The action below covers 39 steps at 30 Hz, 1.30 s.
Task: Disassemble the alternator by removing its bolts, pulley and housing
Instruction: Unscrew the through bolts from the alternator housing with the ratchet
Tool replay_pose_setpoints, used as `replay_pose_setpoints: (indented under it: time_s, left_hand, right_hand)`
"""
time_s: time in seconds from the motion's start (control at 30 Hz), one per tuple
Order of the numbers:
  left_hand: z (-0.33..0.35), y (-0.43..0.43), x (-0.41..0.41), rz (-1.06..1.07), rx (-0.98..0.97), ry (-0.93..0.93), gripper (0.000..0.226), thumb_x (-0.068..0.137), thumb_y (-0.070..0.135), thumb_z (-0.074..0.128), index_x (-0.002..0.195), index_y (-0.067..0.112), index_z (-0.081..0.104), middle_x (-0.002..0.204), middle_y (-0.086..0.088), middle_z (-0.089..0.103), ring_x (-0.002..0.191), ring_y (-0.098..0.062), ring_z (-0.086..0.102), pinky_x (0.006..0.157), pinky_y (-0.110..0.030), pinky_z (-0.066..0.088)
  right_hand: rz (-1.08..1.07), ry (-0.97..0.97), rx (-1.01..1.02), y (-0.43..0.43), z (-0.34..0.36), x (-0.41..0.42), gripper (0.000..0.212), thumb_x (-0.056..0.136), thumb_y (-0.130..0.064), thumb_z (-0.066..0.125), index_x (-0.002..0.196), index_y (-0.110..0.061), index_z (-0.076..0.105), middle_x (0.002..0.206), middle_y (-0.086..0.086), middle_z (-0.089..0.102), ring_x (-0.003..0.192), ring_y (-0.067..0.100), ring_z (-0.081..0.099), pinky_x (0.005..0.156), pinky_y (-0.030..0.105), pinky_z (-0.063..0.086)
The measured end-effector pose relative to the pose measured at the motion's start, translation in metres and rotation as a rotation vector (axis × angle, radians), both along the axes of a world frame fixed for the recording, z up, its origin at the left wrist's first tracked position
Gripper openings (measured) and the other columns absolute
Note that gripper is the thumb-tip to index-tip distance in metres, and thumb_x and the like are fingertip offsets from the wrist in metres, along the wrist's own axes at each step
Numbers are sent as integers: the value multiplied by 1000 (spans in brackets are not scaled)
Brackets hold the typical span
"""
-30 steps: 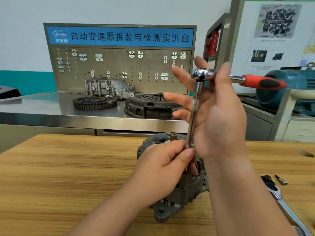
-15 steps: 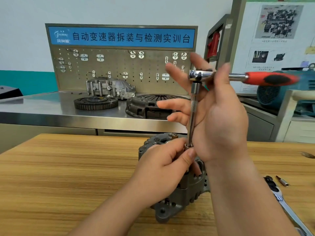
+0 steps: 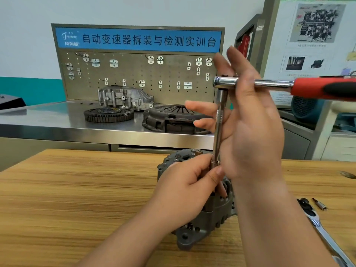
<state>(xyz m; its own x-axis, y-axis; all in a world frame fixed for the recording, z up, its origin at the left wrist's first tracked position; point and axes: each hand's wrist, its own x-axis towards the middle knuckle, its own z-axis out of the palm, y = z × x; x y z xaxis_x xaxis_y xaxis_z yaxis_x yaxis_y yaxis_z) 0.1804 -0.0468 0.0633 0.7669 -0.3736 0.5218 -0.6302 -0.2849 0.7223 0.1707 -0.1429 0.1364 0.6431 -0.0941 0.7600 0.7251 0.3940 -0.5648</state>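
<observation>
1. Head view, nearest: a light wooden table [image 3: 77, 189] fills the foreground. At its right edge lie a long chrome wrench [image 3: 323, 234] and, just beside its head, a small steel bit [image 3: 319, 205].
2. On the table, at centre, stands the grey cast-metal alternator [image 3: 208, 224], upright on its mounting lug, partly hidden by the forearms.
3. The left hand [image 3: 192, 185] lies over the top of the alternator, its thumb and fingers pinched round the lower end of a slim chrome extension bar [image 3: 218, 122] that stands nearly vertical.
4. The right hand [image 3: 254, 135] is raised beside the bar, fingers straight and spread. One finger crosses in front of the shaft of a chrome ratchet with a red and black handle [image 3: 317, 89], which sits on top of the bar and points right.
5. Behind, a stainless steel bench [image 3: 48, 120] carries a dark toothed flywheel [image 3: 108, 114], a dark round clutch cover [image 3: 173, 118] and a silver cast housing [image 3: 123, 97].
6. Farthest, a grey pegboard with a blue banner [image 3: 138, 74] stands against the wall.
</observation>
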Motion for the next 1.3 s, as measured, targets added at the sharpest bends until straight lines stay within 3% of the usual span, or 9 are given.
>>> replay_pose_setpoints:
  time_s: [0.2, 0.33, 0.43, 0.57, 0.77, 0.9, 1.03, 1.2, 1.3]
  left_hand:
    - [1, 1, 1, -24, 5, -44, 33, 85, 55, 39, 93, 30, 59, 77, 9, 67, 76, -18, 62, 74, -50, 51]
    - [0, -2, 3, -6, -3, 23, 27, 86, 48, 43, 102, 34, 61, 93, 15, 72, 90, -19, 67, 83, -51, 53]
    - [-1, -3, 3, -5, -11, 30, 33, 84, 51, 42, 105, 36, 62, 97, 15, 73, 94, -22, 67, 86, -52, 52]
    - [-1, -1, 2, -12, -40, 8, 39, 81, 58, 41, 102, 33, 62, 92, 13, 73, 87, -23, 68, 80, -52, 53]
    - [1, 1, 0, -28, -33, -37, 33, 86, 55, 38, 96, 32, 60, 81, 20, 68, 78, -19, 65, 76, -51, 52]
    - [0, -1, 2, 19, -4, 5, 32, 87, 50, 42, 98, 28, 63, 87, 18, 72, 84, -21, 67, 79, -52, 53]
    - [0, -4, 2, 32, -7, 17, 29, 85, 49, 43, 97, 31, 63, 86, 16, 72, 84, -19, 68, 80, -50, 53]
    - [0, -1, 0, -14, -34, 15, 39, 84, 58, 39, 89, 26, 60, 77, 11, 72, 77, -26, 67, 77, -53, 52]
    - [1, 1, -1, -26, -21, -19, 34, 87, 55, 36, 87, 31, 60, 77, 9, 71, 78, -24, 67, 78, -51, 51]
  right_hand:
    - [192, 191, 44, -7, 2, 1, 51, 103, -46, 20, 129, -15, 51, 108, 2, 74, 63, 20, 70, 46, 21, 50]
    - [-174, -6, -25, -2, 1, -1, 32, 101, -30, 41, 129, -22, 54, 117, 0, 69, 77, 16, 71, 51, 21, 51]
    - [-318, -89, -78, -1, 3, -2, 38, 89, -22, 53, 127, -30, 57, 109, -14, 69, 82, 19, 71, 59, 22, 55]
    - [15, 54, -14, 0, 4, -3, 28, 99, -32, 44, 124, -28, 56, 131, -4, 62, 69, 20, 72, 50, 22, 54]
    - [290, 260, -12, -10, 5, 0, 53, 102, -50, 18, 125, -18, 53, 100, 2, 75, 59, 17, 69, 46, 21, 51]
    - [0, 121, -20, -4, 2, 0, 34, 102, -37, 37, 128, -24, 55, 118, 0, 69, 77, 18, 71, 49, 22, 52]
    - [-311, -110, -34, -3, -1, -1, 36, 95, -20, 53, 131, -19, 57, 128, -3, 63, 93, 20, 69, 60, 22, 54]
    - [1, 84, 49, -7, 3, -1, 28, 101, -32, 39, 125, -29, 55, 128, -4, 64, 84, 22, 73, 52, 21, 52]
    - [214, 229, 84, -10, 6, 0, 47, 103, -45, 24, 126, -17, 53, 108, 1, 74, 74, 21, 72, 48, 21, 51]
